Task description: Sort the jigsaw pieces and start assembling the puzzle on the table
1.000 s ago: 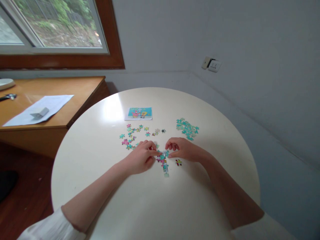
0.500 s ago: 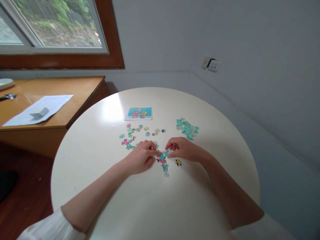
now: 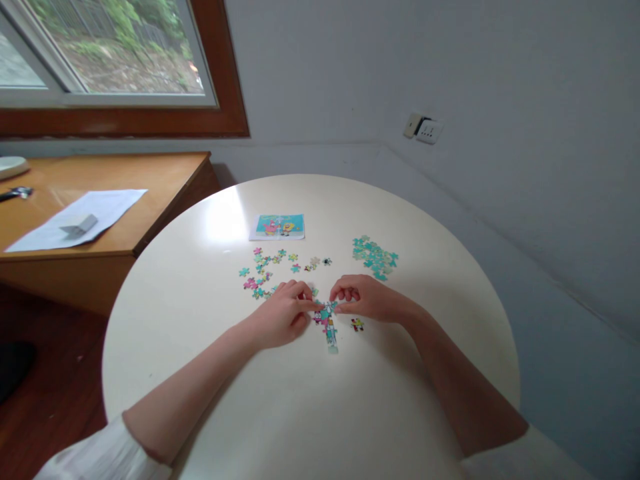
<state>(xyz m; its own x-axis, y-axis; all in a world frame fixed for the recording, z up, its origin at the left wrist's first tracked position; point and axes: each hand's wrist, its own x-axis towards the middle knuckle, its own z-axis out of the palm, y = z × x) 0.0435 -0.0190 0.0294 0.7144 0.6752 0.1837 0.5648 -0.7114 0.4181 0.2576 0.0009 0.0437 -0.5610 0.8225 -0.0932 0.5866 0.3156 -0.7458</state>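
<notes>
A small strip of joined jigsaw pieces (image 3: pixel 331 331) in pink, teal and white lies on the table in front of me. My left hand (image 3: pixel 287 313) bends over its left side, the forefinger tip on the upper pieces. From the right, my right hand (image 3: pixel 367 299) has its thumb and curled forefinger closed at a jigsaw piece (image 3: pixel 329 307) on the upper end of the strip. The fingertips partly cover this spot. A loose yellow and red jigsaw piece (image 3: pixel 357 325) lies just below my right hand.
Loose colourful pieces (image 3: pixel 262 263) are scattered beyond my left hand, and a teal pile (image 3: pixel 375 257) lies at the back right. A picture card (image 3: pixel 280 227) rests farther back on the round white table (image 3: pixel 320 420). A wooden desk (image 3: pixel 170 193) stands at the left.
Both hands stay almost in place. My right thumb has shifted very slightly left against the upper pieces; the loose pieces lie as before.
</notes>
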